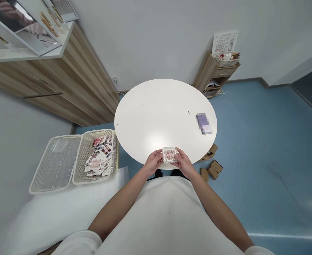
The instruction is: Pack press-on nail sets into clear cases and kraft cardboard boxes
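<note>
A small clear plastic box of pink press-on nails (169, 154) is held between my two hands at the near edge of the round white table (156, 95). My left hand (153, 161) grips its left side. Closed on its right side is my right hand (183, 162), with the thumb over the front corner. The nails sit in two rows. To my left, a white basket (77, 166) holds a heap of nail sets on cards (100, 159). Beside it, another white basket (35, 179) contains clear plastic cases (59, 161).
A blurred purple item (204, 124) lies on the table's right side. Small brown cardboard boxes (213, 170) are on the blue floor at the right. A wooden cabinet (92, 78) stands at the left, and a small wooden shelf unit (206, 71) is against the wall behind.
</note>
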Demonstrator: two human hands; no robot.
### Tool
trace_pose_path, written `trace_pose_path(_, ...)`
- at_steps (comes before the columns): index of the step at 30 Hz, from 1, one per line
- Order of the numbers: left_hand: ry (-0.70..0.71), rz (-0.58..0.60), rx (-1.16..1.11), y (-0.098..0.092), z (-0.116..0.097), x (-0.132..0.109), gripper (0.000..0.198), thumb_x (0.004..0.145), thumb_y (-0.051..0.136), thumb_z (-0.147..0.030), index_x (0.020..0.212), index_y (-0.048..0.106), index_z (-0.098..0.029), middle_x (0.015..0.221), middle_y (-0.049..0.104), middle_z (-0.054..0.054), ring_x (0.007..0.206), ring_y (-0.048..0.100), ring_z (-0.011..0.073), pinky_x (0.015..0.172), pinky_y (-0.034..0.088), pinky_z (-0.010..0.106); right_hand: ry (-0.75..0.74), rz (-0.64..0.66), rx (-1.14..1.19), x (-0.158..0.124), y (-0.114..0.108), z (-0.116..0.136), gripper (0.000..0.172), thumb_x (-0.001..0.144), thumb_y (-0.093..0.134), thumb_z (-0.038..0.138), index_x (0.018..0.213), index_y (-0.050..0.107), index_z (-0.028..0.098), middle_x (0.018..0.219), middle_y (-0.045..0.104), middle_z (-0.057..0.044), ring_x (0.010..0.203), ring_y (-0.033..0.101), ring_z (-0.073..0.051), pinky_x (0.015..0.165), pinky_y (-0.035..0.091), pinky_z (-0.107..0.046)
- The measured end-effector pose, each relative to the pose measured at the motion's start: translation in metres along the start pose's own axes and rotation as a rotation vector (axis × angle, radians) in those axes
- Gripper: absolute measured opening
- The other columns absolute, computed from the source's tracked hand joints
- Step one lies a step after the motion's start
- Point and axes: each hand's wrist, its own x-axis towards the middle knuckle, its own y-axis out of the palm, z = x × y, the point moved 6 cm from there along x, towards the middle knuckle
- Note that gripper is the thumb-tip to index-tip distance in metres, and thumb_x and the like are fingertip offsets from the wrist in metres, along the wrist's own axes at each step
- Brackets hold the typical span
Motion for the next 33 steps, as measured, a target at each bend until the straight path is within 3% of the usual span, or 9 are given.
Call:
trace_pose_path(5,0.018,0.007,0.072,0.009,-0.001,0.004,0.032,0.072,0.061,-0.039,0.096,0.058,-0.017,0.090,0.062,0.005,0.075,0.058,0.0107,0.072,0.045,0.026,-0.019,-0.025,-0.038,0.004,-0.013,0.004,0.057,0.069,0.063,0.035,0.121,0.041,0.028,0.109,0.059,-0.004,0.095,0.058,-0.018,0.079,0.050,-0.035)
trace_pose_path(12,0.025,0.047,0.482,0.034,0.009,0.007,0.046,0.070,0.061,-0.043,0.108,0.054,-0.017,0.086,0.064,0.006,0.079,0.060,0.0151,0.076,0.042,0.030,-0.069,0.024,-0.084,0.013,-0.034,0.024,0.063,0.068,0.063,0.038,0.125,0.038,0.028,0.110,0.057,-0.006,0.095,0.058,-0.019,0.083,0.046,-0.040)
trace_pose_path(18,0.099,-0.008,0.516,0.053,0.012,0.021,0.043,0.071,0.060,-0.045,0.102,0.055,-0.015,0.087,0.064,0.007,0.076,0.060,0.0145,0.077,0.043,0.030,-0.051,0.083,-0.188,0.023,-0.054,0.033,0.070,0.066,0.064,0.035,0.129,0.034,0.030,0.109,0.053,-0.005,0.089,0.058,-0.016,0.080,0.047,-0.036)
trace_pose_path(25,0.170,-0.085,0.539,0.064,0.027,0.040,0.037,0.073,0.057,-0.044,0.095,0.055,-0.015,0.076,0.063,0.004,0.072,0.060,0.0152,0.077,0.043,0.031,-0.071,0.080,-0.260,0.048,-0.079,0.039,0.060,0.066,0.062,0.031,0.123,0.042,0.026,0.090,0.056,-0.002,0.075,0.059,-0.014,0.075,0.048,-0.036)
trace_pose_path(29,0.194,-0.171,0.518,0.074,0.034,0.044,0.042,0.076,0.054,-0.043,0.108,0.049,-0.016,0.088,0.063,0.007,0.082,0.060,0.0165,0.083,0.041,0.034,-0.087,0.077,-0.266,0.052,-0.089,0.043,0.061,0.068,0.060,0.032,0.125,0.039,0.026,0.092,0.054,-0.003,0.081,0.059,-0.016,0.076,0.048,-0.036)
trace_pose_path(33,0.276,-0.268,0.552,0.081,0.026,0.039,0.055,0.077,0.053,-0.040,0.124,0.037,-0.019,0.110,0.055,0.011,0.095,0.055,0.0172,0.086,0.040,0.034,-0.100,0.085,-0.267,0.052,-0.095,0.045,0.068,0.070,0.058,0.035,0.131,0.028,0.029,0.097,0.051,-0.003,0.082,0.059,-0.016,0.078,0.048,-0.037)
